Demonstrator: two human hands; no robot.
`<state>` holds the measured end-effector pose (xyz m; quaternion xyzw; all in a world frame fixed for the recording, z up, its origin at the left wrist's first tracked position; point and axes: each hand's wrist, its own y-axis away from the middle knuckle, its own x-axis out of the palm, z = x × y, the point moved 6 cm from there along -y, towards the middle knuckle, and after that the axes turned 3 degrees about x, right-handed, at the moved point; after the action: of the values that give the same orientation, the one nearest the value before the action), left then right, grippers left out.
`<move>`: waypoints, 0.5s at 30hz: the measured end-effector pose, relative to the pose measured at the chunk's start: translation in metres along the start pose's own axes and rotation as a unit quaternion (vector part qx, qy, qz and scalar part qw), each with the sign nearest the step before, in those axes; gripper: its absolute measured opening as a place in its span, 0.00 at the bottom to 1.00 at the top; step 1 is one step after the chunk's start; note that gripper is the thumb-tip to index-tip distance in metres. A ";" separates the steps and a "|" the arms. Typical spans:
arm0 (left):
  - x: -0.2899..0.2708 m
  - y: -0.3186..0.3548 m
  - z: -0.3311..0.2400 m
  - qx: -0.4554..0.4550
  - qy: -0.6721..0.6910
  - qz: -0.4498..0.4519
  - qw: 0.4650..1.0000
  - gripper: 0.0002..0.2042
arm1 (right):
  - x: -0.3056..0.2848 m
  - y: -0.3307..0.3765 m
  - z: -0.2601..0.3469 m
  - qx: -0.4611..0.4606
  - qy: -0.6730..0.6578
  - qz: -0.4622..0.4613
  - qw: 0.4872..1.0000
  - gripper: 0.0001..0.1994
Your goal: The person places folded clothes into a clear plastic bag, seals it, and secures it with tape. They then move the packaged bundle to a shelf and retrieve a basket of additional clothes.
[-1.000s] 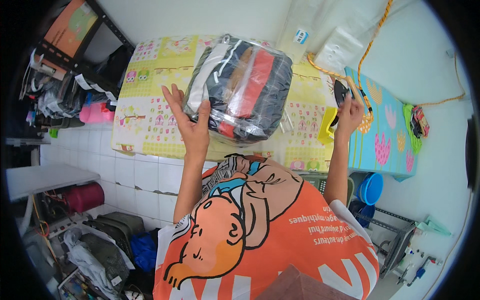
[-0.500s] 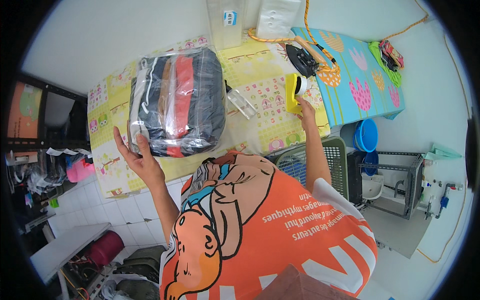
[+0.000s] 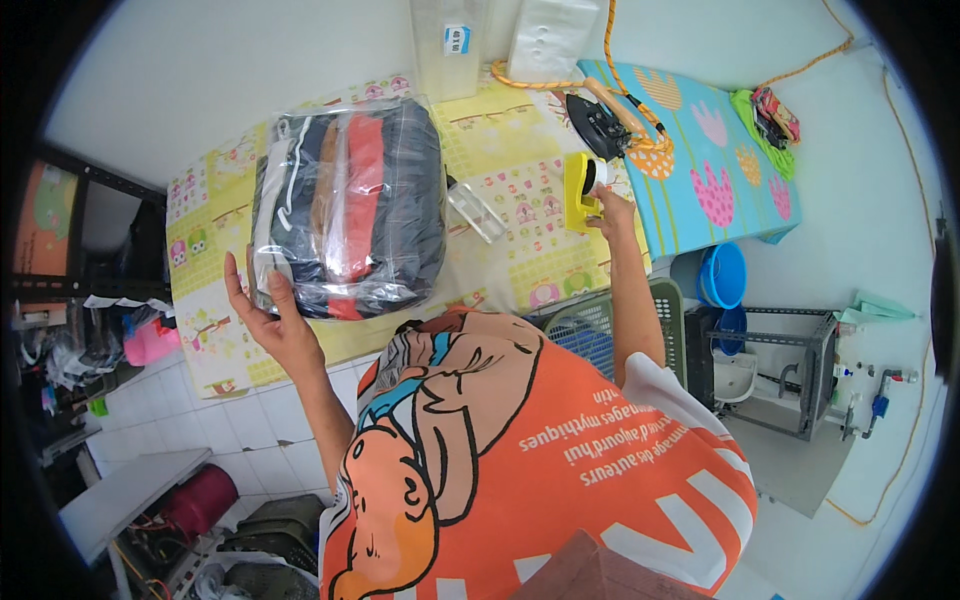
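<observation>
A clear plastic bag (image 3: pixel 395 200) packed with folded dark, red, brown and white clothes lies on the left half of the table. At its near left corner is my left hand (image 3: pixel 278 318), fingers spread and thumb against the plastic. To the right, my right hand (image 3: pixel 615 212) has its fingers closed round the near end of a yellow tape dispenser (image 3: pixel 574 195) with a white-cored roll. Between bag and dispenser lies a small clear rectangular case or bottle (image 3: pixel 478 212) with a dark end, partly beside the bag.
Behind the dispenser, a black iron (image 3: pixel 597 125) with an orange cord rests near a blue flowered ironing surface (image 3: pixel 690 180). A clear bin (image 3: pixel 447 75) and a stack of plastic bags (image 3: pixel 545 45) stand against the wall. Below the table edge sits a green basket (image 3: pixel 668 320).
My right hand has moved slightly farther up along the tape dispenser, its fingers now nearer the roll. My left hand stays at the bag's corner. The whole view has shifted a little.
</observation>
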<state>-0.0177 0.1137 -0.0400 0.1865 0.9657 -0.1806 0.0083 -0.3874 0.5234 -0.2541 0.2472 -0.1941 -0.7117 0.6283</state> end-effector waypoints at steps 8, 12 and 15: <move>0.000 0.000 0.000 0.013 -0.010 -0.009 1.000 0.27 | -0.018 0.028 -0.054 -0.162 -0.353 0.001 0.922 0.18; 0.000 -0.001 -0.001 0.023 -0.024 -0.010 0.999 0.26 | -0.023 0.033 -0.072 -0.227 -0.298 0.025 0.927 0.11; 0.001 -0.001 -0.002 0.027 -0.017 -0.007 0.999 0.26 | -0.031 0.024 -0.095 -0.232 -0.098 -0.058 0.966 0.12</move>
<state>-0.0186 0.1138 -0.0375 0.1765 0.9615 -0.2099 0.0187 -0.3089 0.5541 -0.3127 0.0342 -0.0695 -0.7929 0.6044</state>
